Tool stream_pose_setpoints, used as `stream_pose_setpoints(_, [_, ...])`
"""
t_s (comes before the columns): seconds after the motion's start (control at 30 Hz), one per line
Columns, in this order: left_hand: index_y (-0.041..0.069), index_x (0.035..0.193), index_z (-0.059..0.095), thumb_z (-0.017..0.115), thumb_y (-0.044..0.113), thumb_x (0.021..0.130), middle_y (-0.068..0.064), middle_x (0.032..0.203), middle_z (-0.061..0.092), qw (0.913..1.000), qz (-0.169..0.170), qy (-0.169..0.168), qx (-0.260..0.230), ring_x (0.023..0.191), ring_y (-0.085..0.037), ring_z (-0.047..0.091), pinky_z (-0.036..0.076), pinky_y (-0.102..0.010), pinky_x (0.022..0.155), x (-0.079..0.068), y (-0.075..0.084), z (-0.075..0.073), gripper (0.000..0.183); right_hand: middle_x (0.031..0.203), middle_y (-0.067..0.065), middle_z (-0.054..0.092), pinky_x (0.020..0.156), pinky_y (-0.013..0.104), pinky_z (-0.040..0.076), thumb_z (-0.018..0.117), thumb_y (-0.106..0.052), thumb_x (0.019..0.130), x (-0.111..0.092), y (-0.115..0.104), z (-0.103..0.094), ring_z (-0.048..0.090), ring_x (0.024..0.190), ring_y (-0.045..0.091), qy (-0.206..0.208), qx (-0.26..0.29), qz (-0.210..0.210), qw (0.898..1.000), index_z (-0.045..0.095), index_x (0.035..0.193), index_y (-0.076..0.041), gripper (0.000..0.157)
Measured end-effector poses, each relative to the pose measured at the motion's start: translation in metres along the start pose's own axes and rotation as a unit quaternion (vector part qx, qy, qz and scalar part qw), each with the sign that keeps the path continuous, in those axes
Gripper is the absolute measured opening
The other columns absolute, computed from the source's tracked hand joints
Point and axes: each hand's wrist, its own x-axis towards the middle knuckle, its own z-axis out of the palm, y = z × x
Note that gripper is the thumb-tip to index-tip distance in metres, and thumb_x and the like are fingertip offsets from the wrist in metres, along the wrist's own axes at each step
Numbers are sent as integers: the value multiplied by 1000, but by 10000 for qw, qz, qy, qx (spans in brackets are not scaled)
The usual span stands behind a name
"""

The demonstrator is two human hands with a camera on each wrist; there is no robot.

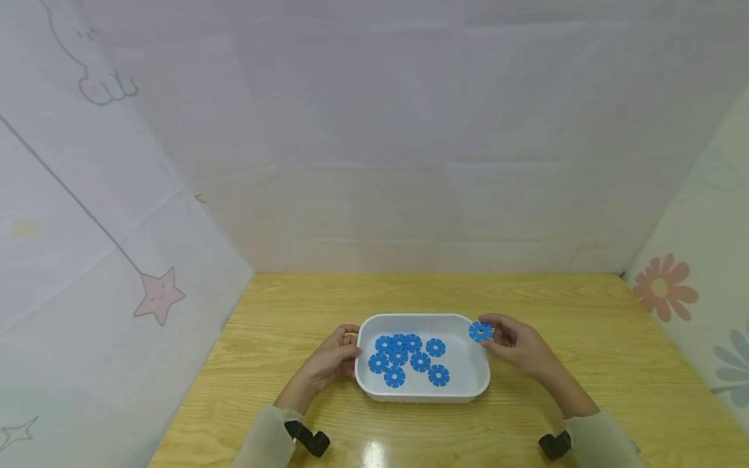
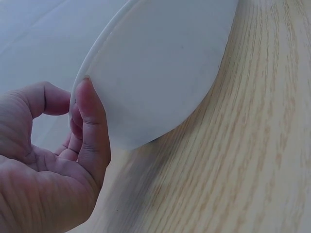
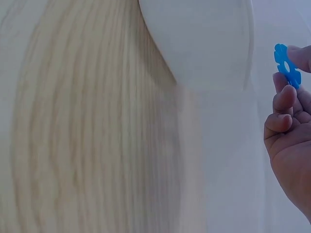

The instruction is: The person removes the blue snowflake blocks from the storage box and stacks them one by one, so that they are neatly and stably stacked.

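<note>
A white plastic tray (image 1: pixel 462 370) with rounded corners stands on the wooden table in the head view. Several blue notched snowflake discs (image 1: pixel 438 375) lie inside, mostly toward its left half, some overlapping. My left hand (image 1: pixel 330 361) grips the tray's left rim; in the left wrist view the hand (image 2: pixel 63 150) has thumb and fingers pinching the edge. Over the tray's right rim, my right hand (image 1: pixel 521 344) pinches one snowflake disc (image 1: pixel 480 332) between thumb and fingers. That disc (image 3: pixel 282 58) is tilted and held clear of the tray in the right wrist view.
The wooden table (image 1: pixel 292 299) extends around the tray on all sides. Pale fabric walls (image 1: pixel 409 162) with printed shapes stand behind and at both sides. A black wrist strap (image 1: pixel 310 439) shows on the left sleeve, another (image 1: pixel 554 446) on the right.
</note>
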Motion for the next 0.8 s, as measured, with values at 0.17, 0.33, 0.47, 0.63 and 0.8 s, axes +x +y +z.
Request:
stream_pose_setpoints(0.17, [2, 141, 35, 60, 1, 89, -4, 95, 56, 10000, 16, -45, -3, 73, -17, 60, 54, -27, 55, 1, -1, -1, 57, 87, 5, 56, 55, 23, 47, 73, -16, 94, -7, 16, -11, 52, 73, 9, 56, 93, 51, 9999, 61, 132, -8, 41])
stream_pose_setpoints(0.33, [2, 141, 35, 60, 1, 89, -4, 95, 56, 10000, 35, -17, -23, 73, -17, 60, 54, -28, 55, 1, -2, -2, 57, 90, 4, 58, 58, 23, 49, 71, -13, 94, -10, 27, -20, 52, 74, 8, 110, -57, 96, 9999, 60, 135, -5, 43])
stream_pose_setpoints(0.47, [1, 141, 35, 59, 1, 90, -4, 95, 56, 10000, 88, -40, -19, 72, -17, 60, 54, -28, 55, 0, -2, -2, 57, 92, 5, 59, 63, 23, 50, 71, -16, 95, -11, 32, -27, 53, 78, 9, 105, -201, 342, 9992, 58, 137, -4, 45])
stream_pose_setpoints(0.63, [1, 142, 34, 58, 0, 91, -8, 99, 57, 9999, 147, -78, -14, 71, -16, 60, 54, -27, 55, -1, -2, 0, 56, 92, 6, 59, 66, 23, 50, 71, -25, 95, -12, 38, -37, 53, 80, 10, -46, -369, 615, 9974, 58, 137, -3, 49])
stream_pose_setpoints(0.8, [2, 141, 35, 58, 1, 91, -11, 103, 57, 9999, 97, -18, 18, 75, -17, 61, 54, -27, 56, -2, 0, 1, 56, 94, 5, 61, 65, 25, 49, 71, -30, 95, -10, 44, -43, 54, 81, 12, -284, -711, 815, 9937, 59, 136, -2, 51])
